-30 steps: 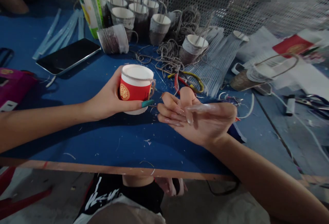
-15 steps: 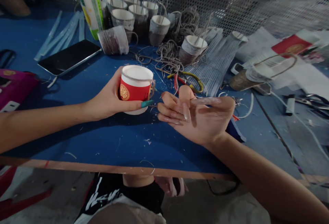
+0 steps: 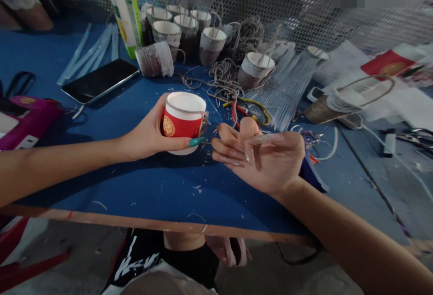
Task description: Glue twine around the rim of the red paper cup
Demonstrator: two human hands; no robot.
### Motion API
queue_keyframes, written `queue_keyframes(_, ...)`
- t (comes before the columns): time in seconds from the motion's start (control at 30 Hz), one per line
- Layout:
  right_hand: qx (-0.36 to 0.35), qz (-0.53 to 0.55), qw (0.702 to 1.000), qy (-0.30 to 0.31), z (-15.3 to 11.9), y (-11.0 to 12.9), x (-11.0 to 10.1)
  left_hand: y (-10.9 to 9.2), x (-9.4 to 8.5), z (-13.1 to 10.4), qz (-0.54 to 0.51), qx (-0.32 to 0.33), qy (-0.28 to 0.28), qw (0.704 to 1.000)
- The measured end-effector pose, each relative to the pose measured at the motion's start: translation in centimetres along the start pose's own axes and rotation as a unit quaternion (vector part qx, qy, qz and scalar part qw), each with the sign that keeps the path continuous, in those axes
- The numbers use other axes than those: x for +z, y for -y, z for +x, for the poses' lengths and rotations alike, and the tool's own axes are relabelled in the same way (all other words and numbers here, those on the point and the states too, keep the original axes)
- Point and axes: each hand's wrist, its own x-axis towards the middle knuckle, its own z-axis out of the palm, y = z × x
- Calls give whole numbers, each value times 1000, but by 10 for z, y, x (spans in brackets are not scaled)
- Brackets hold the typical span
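Observation:
My left hand (image 3: 145, 135) is wrapped round a red and white paper cup (image 3: 182, 123), which stands upright with its open top up. A strand of brown cord runs round the cup just below the rim and hangs at its right side. To the right of the cup, my right hand (image 3: 259, 155) is turned palm up with its fingers curled in. Its thumb lies across toward the fingertips. Whether anything thin is between those fingers is too small to tell. Yellow and red handled pliers (image 3: 259, 110) lie just behind my right hand.
Several cord-wrapped cups (image 3: 212, 44) stand along the back, beside tangled cord (image 3: 225, 74) and a drink carton (image 3: 125, 15). At the left are a phone (image 3: 100, 80) and a purple pouch (image 3: 37, 121). A small basket (image 3: 324, 105) and scissors (image 3: 416, 137) lie right, near white paper.
The whole view has shifted, so the table and both hands appear slightly lower and farther right. My left hand keeps its hold on the cup; my right thumb has bent slightly closer to the fingers.

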Motion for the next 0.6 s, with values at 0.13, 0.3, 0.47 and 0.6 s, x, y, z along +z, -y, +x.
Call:
queue_keyframes(0.13, -9, 1, 1000, 7, 1, -1, -1, 2, 0, -1, 3, 7, 10, 1000)
queue_keyframes(0.3, -11, 2, 1000, 7, 1, -1, -1, -1, -2, -1, 4, -7, 33, 999)
queue_keyframes(0.47, -17, -9, 1000, 9, 1, -1, -2, -1, -2, -1, -1, -11, 42, 999)
queue_keyframes(0.6, -27, -34, 999, -12, 1, -1, -2, 1, -1, -1, -11, -8, 39, 999)
